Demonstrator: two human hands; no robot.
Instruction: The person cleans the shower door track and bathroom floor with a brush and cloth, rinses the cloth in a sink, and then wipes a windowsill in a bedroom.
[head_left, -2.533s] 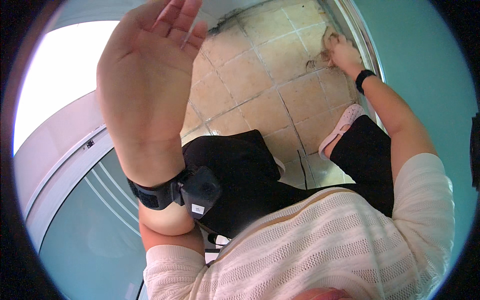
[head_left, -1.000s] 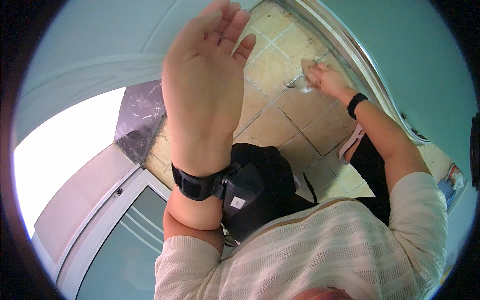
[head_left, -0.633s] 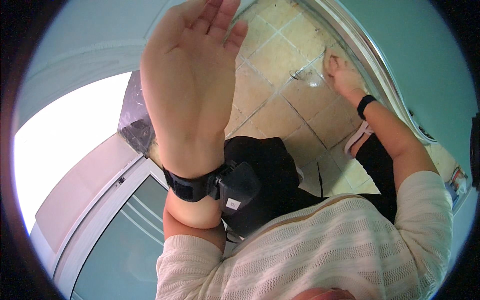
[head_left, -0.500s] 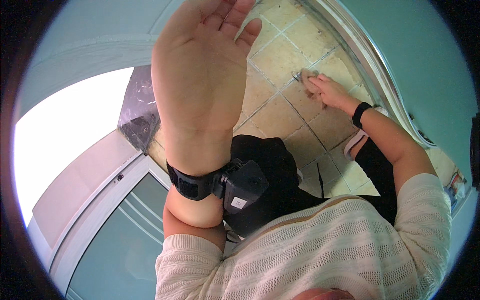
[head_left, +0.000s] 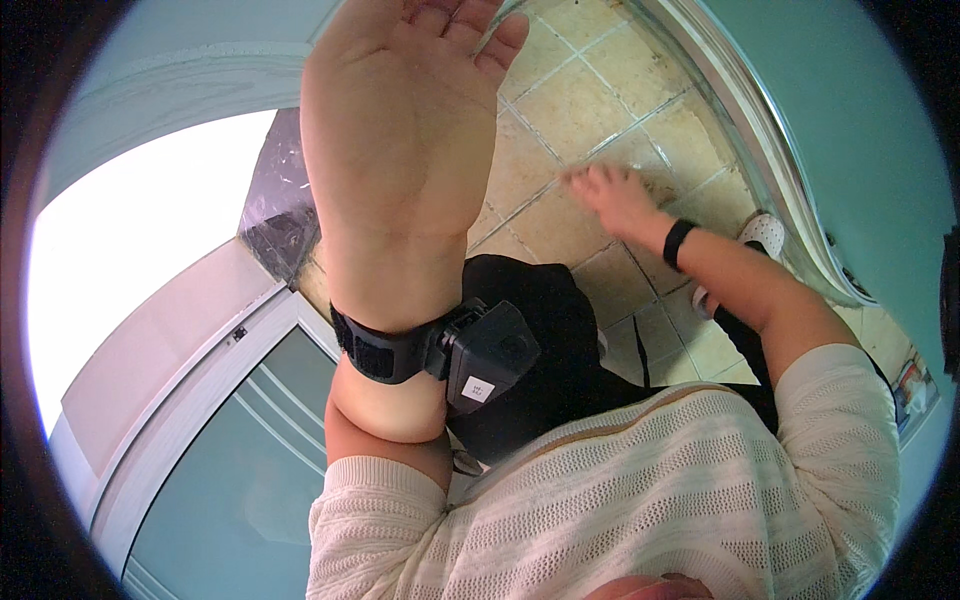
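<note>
My left hand [head_left: 405, 130] is raised close in front of me, palm toward me and holding nothing visible. Its fingers are loosely bent and apart, some cut off by the top edge. A black strap [head_left: 385, 350] with a black box-shaped device [head_left: 488, 355] circles that forearm. My right hand [head_left: 620, 200], with a black wristband [head_left: 679, 245], is low over the beige floor tiles [head_left: 570, 105]. Motion smears its fingers. A blurred brownish patch [head_left: 660, 187] shows beside the hand; whether the hand grips anything cannot be made out.
A pale sill or track [head_left: 735, 90] curves along the right beside a green-blue panel [head_left: 850, 130]. A white shoe [head_left: 765, 233] is near it. At lower left is a white-framed door [head_left: 235, 470], with a dark marbled slab [head_left: 275, 200] above it.
My right hand has moved left and slightly down across the tiles. The crumpled brownish thing at its fingers earlier is no longer distinct. My left hand stays nearly in place.
</note>
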